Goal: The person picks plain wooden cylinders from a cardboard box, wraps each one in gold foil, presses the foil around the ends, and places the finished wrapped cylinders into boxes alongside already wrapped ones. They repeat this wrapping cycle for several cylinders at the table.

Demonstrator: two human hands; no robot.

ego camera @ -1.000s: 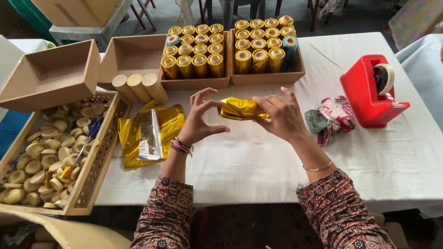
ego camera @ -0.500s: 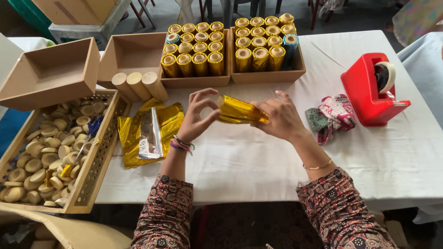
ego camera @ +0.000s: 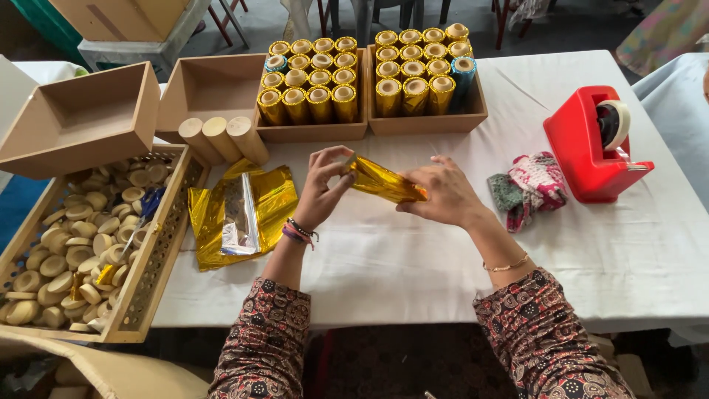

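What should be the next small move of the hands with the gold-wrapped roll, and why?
Probably the left hand should tuck in the loose foil at its end of the gold-wrapped roll. The right hand holds the other end above the white table, and the foil under the left fingertips looks open and crumpled.

A wrapped cylinder is hanging over the middle of the bench, between the left hand and the right hand. Foil sheets are lying to its left, a tray of discs further left. Behind, two boxes of wrapped cylinders are sitting side by side. A tape dispenser is standing at the right, folded cloth just beside it.
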